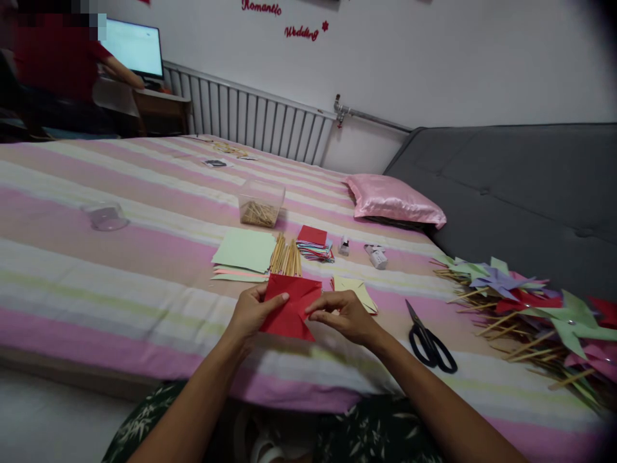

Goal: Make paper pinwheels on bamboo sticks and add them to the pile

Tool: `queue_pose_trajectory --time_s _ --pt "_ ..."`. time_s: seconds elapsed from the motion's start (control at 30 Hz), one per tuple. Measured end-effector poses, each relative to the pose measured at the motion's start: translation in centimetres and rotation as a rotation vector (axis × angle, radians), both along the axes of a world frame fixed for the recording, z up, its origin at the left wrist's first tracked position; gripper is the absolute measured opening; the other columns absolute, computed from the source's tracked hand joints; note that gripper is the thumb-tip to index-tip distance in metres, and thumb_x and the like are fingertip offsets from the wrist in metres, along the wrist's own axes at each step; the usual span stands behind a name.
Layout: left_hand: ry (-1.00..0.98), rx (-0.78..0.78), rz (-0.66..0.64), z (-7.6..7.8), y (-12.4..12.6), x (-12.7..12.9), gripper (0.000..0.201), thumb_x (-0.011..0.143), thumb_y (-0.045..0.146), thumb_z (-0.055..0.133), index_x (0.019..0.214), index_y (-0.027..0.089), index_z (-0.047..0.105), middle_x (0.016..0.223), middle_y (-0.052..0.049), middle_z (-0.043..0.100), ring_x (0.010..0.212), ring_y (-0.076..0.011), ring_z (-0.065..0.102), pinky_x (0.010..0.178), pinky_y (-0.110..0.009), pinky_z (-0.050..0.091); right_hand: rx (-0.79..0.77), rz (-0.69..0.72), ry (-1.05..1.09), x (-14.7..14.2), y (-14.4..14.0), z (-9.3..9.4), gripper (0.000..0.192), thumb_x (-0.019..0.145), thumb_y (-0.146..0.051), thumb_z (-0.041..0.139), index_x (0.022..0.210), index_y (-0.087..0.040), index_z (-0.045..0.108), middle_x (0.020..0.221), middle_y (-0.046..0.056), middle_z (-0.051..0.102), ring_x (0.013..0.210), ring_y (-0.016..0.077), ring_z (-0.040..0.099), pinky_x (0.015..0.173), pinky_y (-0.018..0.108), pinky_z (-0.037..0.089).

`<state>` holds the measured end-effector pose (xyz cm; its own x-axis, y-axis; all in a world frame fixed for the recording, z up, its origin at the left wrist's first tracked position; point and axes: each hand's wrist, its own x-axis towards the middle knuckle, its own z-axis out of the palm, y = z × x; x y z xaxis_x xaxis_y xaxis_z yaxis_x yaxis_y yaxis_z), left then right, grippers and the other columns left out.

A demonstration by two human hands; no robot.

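Note:
A square of red paper (292,316) with creases and a cut is held up over the front of the bed. My left hand (250,310) grips its left side, thumb on top. At the right edge, the fingertips of my right hand (348,315) pinch the paper beside the cut. Just behind lie a stack of pale green sheets (245,249), a bunch of thin wooden sticks (286,256) and a pile of small coloured squares topped with red (313,236). Partly behind my right hand is a stack of pale yellow squares (355,290).
Black-handled scissors (430,344) lie to the right, near a heap of finished pinwheels (535,308). A clear box of sticks (260,204), its clear lid (107,217), small bottles (344,245) and a pink pillow (393,199) are farther back. A person in red (60,64) sits at a monitor.

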<state>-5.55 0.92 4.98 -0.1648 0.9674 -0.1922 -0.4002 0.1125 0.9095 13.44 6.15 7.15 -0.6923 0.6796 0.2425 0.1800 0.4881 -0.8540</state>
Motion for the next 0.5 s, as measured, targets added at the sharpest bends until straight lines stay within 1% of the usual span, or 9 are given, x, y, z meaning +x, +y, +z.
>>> queue_pose_trajectory --time_s 0.1,0.2,0.33,0.5 --pt "-0.026 0.001 -0.007 0.27 -0.13 0.24 0.035 0.053 0.03 0.08 0.082 0.012 0.069 0.074 -0.006 0.072 0.058 -0.0173 0.063 0.057 -0.028 0.05 -0.078 -0.015 0.037 -0.4 0.05 -0.47 0.016 0.076 -0.033 0.065 0.078 -0.018 0.071 0.074 0.003 0.07 0.067 0.0129 0.062 0.061 0.023 0.047" --pt "-0.039 0.004 -0.016 0.36 -0.18 0.41 0.036 0.052 0.029 0.08 0.081 0.011 0.069 0.072 -0.006 0.071 0.058 -0.0175 0.063 0.058 -0.028 0.05 -0.116 -0.061 0.065 -0.71 0.09 -0.87 0.021 0.076 -0.036 0.065 0.072 -0.016 0.068 0.067 0.002 0.066 0.06 0.0111 0.058 0.057 0.021 0.044" --pt "-0.037 0.036 -0.044 0.14 -0.12 0.43 0.034 0.054 0.027 0.08 0.081 0.011 0.069 0.073 -0.007 0.071 0.061 -0.0167 0.063 0.061 -0.027 0.049 -0.113 -0.112 0.044 -0.87 -0.04 -0.78 0.023 0.075 -0.037 0.065 0.068 -0.015 0.066 0.063 0.002 0.063 0.056 0.0102 0.054 0.053 0.021 0.04" --pt "0.039 0.069 -0.09 0.28 -0.22 0.51 0.031 0.056 0.028 0.079 0.08 0.009 0.07 0.073 -0.007 0.071 0.06 -0.0143 0.06 0.059 -0.023 0.047 -0.069 -0.173 -0.028 -0.92 -0.24 -0.38 0.023 0.073 -0.036 0.066 0.066 -0.015 0.065 0.064 0.002 0.062 0.055 0.0107 0.052 0.052 0.021 0.039"
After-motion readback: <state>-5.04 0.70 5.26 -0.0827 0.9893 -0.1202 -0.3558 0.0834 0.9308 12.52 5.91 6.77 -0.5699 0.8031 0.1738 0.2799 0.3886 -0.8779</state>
